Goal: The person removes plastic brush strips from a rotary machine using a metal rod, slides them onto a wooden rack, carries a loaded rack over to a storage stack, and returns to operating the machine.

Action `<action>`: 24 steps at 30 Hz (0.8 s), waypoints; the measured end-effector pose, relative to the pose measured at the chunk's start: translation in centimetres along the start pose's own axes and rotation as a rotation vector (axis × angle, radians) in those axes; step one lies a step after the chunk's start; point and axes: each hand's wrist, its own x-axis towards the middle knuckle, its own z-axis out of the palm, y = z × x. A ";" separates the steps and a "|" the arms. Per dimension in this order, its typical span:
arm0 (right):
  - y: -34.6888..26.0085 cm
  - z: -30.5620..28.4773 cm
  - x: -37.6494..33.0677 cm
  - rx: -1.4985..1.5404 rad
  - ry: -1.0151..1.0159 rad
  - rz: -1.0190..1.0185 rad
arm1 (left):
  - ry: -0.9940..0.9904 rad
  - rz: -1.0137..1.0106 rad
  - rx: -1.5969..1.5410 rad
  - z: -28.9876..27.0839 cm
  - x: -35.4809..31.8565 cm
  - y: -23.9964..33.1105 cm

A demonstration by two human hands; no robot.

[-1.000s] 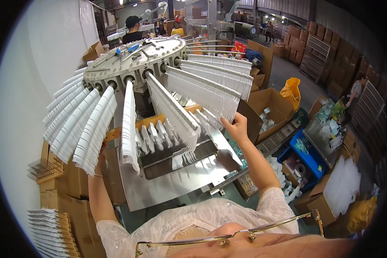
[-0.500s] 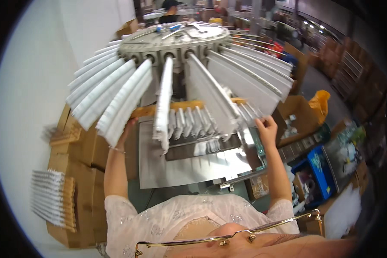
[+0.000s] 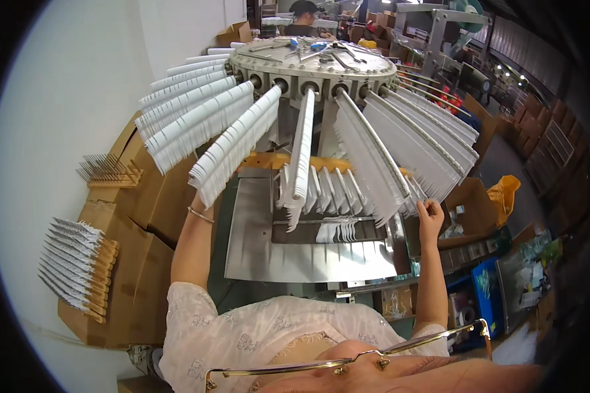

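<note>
A round metal carousel [image 3: 311, 62] stands before me, its spokes hung with rows of thin white pieces [image 3: 301, 150]. Beneath the front spokes lies a wooden bar [image 3: 262, 160] with a row of white pieces [image 3: 331, 190] along it. My left forearm [image 3: 193, 245], with a bracelet at the wrist, reaches up under a loaded spoke on the left. White pieces hide that hand's fingers, so its grip does not show. At the bar's right end, my right hand [image 3: 431, 217] is closed in a pinch beside the white pieces; what sits between its fingertips is too small to name.
A metal plate [image 3: 308, 259] lies below the bar. Cardboard boxes [image 3: 137, 275] at left carry a pin rack [image 3: 115, 173] and a stack of loaded wooden racks [image 3: 78, 268]. To the right are an open carton [image 3: 469, 196], a yellow bag [image 3: 503, 195] and a blue bin [image 3: 488, 295]. Another person [image 3: 303, 19] is behind the carousel.
My view has shifted, so the carousel appears further right. My left hand, partly visible before at the bar's left end, is now behind white pieces. The right hand stays pinched at the other end.
</note>
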 end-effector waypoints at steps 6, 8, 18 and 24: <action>0.3 -0.2 -0.2 0.009 -0.013 -0.011 | 0.063 -0.036 -0.014 -1.0 -2.6 -0.4; 0.2 -0.3 -0.4 -0.035 0.002 -0.025 | 0.107 -0.063 -0.001 -2.2 -4.5 -0.6; 2.2 -1.4 -4.3 -0.130 0.186 -0.095 | 0.325 0.055 1.189 -0.7 -14.3 -3.5; 2.8 3.4 -6.7 -0.636 -0.283 -0.066 | -0.428 0.293 1.477 10.9 -17.2 -5.4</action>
